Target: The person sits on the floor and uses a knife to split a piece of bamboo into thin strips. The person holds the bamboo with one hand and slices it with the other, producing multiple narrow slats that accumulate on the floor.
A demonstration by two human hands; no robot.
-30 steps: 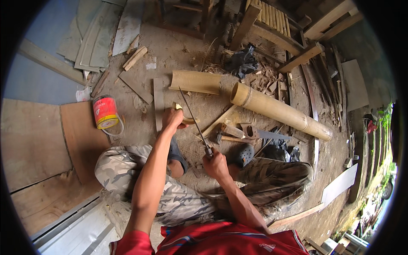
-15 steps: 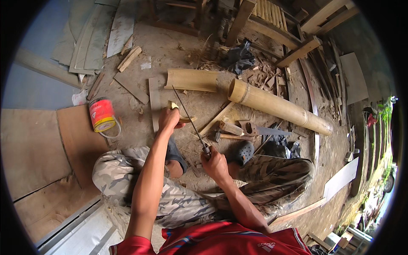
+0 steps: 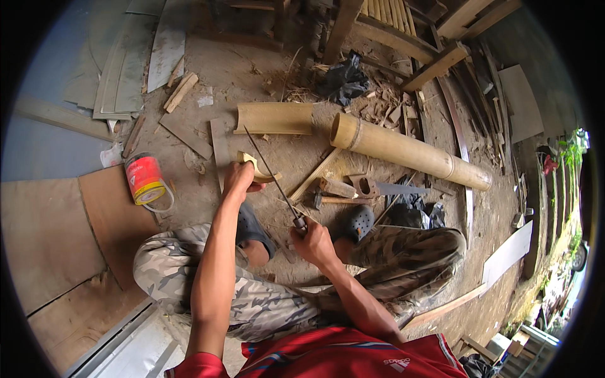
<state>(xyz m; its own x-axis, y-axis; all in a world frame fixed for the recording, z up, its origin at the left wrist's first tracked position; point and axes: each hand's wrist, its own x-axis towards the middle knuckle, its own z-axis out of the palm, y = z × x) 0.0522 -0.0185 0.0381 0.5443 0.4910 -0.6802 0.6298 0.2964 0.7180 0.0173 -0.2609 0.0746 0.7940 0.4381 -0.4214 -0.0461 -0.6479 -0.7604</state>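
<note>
I see the left hand point(image 3: 240, 178) gripping a curved bamboo piece point(image 3: 248, 159), the right hand point(image 3: 314, 243), apart, clasping a knife point(image 3: 286, 201). Beyond them lies a bamboo pole point(image 3: 406, 148).

Littered brown floor point(image 3: 220, 72), daylight point(image 3: 576, 183) at right

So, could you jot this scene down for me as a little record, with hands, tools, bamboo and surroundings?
Left hand: the left hand grips a curved bamboo piece
Right hand: the right hand grips the handle of a long-bladed tool
Blade: crosses near the piece; contact unclear
Tools on ground: handsaw, hammer
Other bamboo: long pole, split trough-shaped length
Left side: red-and-yellow pail
Far side: black plastic bag
</note>
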